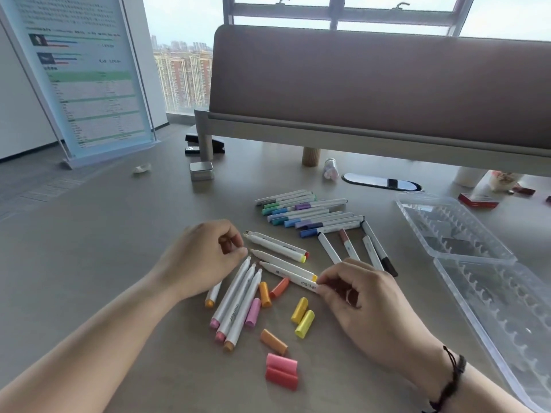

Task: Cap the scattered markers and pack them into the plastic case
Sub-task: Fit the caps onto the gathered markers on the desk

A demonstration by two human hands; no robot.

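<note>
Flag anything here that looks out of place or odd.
Several uncapped markers lie with tips bare, their loose caps scattered beside them. The plastic case lies open with no markers in it. Nothing looks spilled or broken.

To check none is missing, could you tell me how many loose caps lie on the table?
8: orange, red-orange, pink by uncapped markers; two yellow; lower orange; rose, coral nearest. Left hand may hide one.

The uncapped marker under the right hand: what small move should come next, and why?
Probably lift that marker with the right hand, which pinches its yellow end, then fit a loose yellow cap. Its tip is bare, and the plastic case lies open.
</note>
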